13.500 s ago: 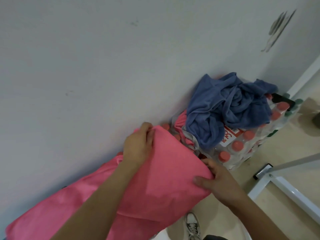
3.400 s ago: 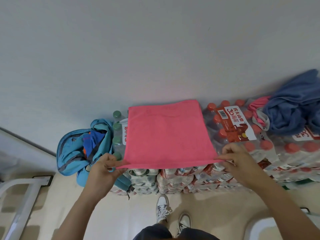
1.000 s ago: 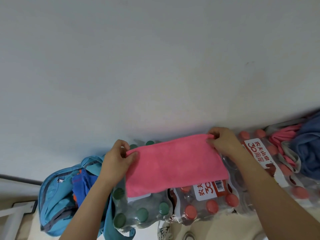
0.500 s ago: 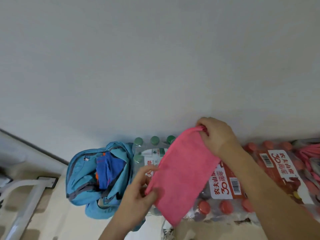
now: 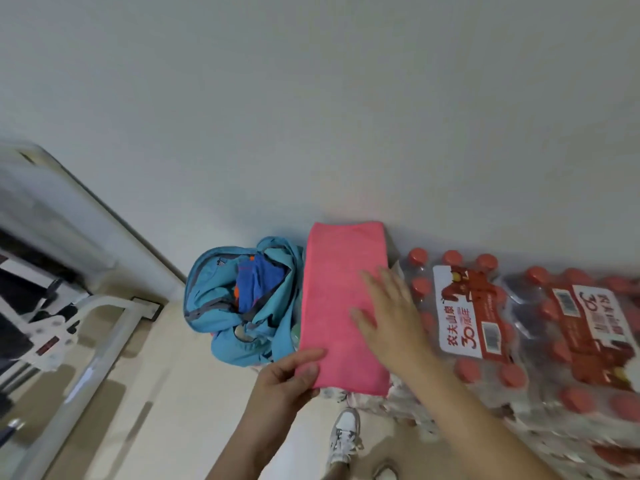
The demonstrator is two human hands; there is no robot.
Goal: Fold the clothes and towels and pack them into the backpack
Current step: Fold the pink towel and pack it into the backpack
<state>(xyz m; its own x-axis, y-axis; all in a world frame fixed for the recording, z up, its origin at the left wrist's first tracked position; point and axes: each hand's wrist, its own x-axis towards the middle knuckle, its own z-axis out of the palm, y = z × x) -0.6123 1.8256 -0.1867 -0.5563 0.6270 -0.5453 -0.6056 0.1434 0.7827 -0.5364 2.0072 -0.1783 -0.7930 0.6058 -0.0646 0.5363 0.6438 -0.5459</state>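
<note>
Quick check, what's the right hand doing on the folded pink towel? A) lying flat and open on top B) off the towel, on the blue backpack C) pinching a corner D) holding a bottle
A: the right hand lies palm down with fingers spread on the folded pink towel, while the left hand grips its near corner.

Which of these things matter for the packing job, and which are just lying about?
Job:
pink towel
blue backpack
blue clothes inside it
left hand pinching the towel's near corner
right hand flat on it

Lying about:
bottled water packs
white metal frame
</note>
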